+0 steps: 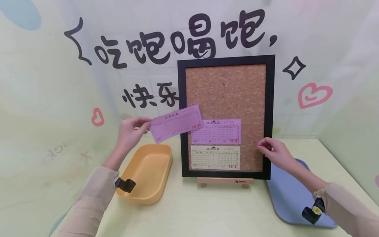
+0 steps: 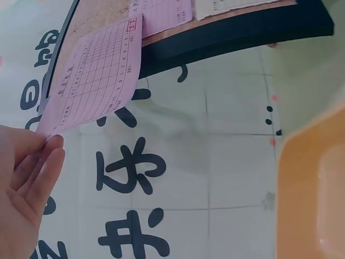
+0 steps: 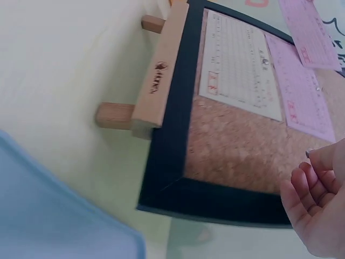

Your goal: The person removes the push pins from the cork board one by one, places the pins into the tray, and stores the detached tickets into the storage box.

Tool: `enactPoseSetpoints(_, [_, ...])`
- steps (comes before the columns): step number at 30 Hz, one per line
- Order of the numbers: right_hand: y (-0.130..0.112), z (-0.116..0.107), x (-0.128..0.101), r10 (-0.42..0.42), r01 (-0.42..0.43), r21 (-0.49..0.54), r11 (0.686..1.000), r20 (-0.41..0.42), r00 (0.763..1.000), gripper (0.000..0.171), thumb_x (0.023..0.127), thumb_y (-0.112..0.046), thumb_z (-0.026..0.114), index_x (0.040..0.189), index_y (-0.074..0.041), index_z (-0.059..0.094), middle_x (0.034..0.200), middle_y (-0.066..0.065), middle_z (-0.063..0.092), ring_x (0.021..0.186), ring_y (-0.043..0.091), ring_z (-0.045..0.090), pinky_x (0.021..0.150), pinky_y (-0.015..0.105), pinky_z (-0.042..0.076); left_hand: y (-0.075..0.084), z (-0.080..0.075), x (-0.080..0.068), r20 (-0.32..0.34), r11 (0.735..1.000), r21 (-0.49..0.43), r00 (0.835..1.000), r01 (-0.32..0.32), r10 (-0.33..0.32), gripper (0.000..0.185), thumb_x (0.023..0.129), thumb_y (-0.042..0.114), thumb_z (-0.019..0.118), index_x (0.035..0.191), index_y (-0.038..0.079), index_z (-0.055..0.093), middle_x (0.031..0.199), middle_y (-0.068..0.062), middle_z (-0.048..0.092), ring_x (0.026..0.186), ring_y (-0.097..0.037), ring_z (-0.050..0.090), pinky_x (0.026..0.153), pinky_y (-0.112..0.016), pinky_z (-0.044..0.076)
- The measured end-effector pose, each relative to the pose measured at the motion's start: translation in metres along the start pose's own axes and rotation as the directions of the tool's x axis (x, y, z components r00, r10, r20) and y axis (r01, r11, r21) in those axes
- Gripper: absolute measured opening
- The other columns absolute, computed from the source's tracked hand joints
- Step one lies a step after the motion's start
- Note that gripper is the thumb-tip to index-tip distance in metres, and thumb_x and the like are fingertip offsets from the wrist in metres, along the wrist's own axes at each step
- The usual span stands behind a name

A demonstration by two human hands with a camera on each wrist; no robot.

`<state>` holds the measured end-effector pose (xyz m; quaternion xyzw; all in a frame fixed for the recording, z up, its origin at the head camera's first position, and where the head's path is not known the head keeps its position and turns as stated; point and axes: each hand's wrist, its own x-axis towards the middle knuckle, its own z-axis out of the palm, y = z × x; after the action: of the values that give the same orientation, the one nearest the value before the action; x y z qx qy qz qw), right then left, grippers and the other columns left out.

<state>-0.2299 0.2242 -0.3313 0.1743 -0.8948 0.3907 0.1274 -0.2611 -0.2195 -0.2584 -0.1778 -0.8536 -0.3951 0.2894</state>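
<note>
My left hand (image 1: 132, 133) pinches the left end of a loose purple receipt slip (image 1: 174, 123), which tilts up to the right. Its right end overlaps a second purple slip (image 1: 219, 133) pinned to a black-framed cork board (image 1: 226, 92). Below that, a cream slip (image 1: 215, 158) is pinned too. In the left wrist view, the loose slip (image 2: 99, 75) bends slightly away from the fingers. My right hand (image 1: 273, 149) is by the board's right edge, thumb and forefinger pinching a tiny dark pushpin (image 3: 308, 154), mostly hidden by the fingertips.
A wooden easel stand (image 1: 225, 180) holds the board up on the pale table. To the left sits a yellow tray (image 1: 168, 177); a blue tray (image 1: 284, 210) lies to the right, partly under the right forearm. Behind is a printed wall sheet (image 1: 142, 19) with large black characters.
</note>
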Motion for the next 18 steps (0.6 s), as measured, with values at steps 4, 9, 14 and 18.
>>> enactPoseSetpoints(4, [0.011,0.001,-0.010,0.016,-0.016,0.013,1.000,-0.003,1.000,0.011,0.090,-0.008,0.055,0.092,0.003,0.057,0.078,0.010,0.057,0.066,0.011,0.048,0.053,0.021,0.044,-0.008,-0.002,-0.013,-0.014,1.000,-0.002,1.000,-0.003,0.003,0.012,0.084,0.005,0.062,0.090,-0.003,0.068,0.081,-0.016,0.068,0.061,0.003,0.058,0.055,-0.015,0.051])
enactPoseSetpoints(9, [0.026,0.003,-0.021,0.030,-0.030,0.032,0.999,-0.017,0.999,0.012,0.090,-0.009,0.055,0.092,0.002,0.058,0.079,0.010,0.058,0.065,0.012,0.050,0.051,0.023,0.044,-0.015,-0.003,-0.027,-0.059,1.000,0.018,0.998,-0.005,0.006,0.011,0.083,0.004,0.063,0.088,-0.003,0.068,0.080,-0.015,0.068,0.061,0.005,0.057,0.056,-0.012,0.049])
enactPoseSetpoints(14, [0.036,0.002,-0.031,0.027,-0.025,0.040,0.999,-0.059,0.998,0.011,0.089,-0.008,0.055,0.091,0.003,0.058,0.079,0.010,0.058,0.063,0.006,0.050,0.053,0.024,0.047,-0.022,-0.009,-0.041,-0.082,0.999,0.025,0.996,0.029,-0.027,0.011,0.083,0.005,0.063,0.090,-0.002,0.069,0.080,-0.014,0.068,0.062,0.008,0.056,0.057,-0.011,0.049])
enactPoseSetpoints(18, [0.040,0.001,-0.037,0.051,-0.049,0.046,0.998,-0.053,0.997,0.014,0.090,-0.010,0.054,0.092,0.003,0.058,0.078,0.007,0.057,0.064,0.003,0.050,0.055,0.021,0.048,-0.031,-0.015,-0.052,-0.107,0.998,-0.010,0.993,0.055,-0.056,0.011,0.082,0.002,0.064,0.089,-0.005,0.068,0.080,-0.017,0.068,0.061,0.007,0.057,0.056,-0.013,0.050])
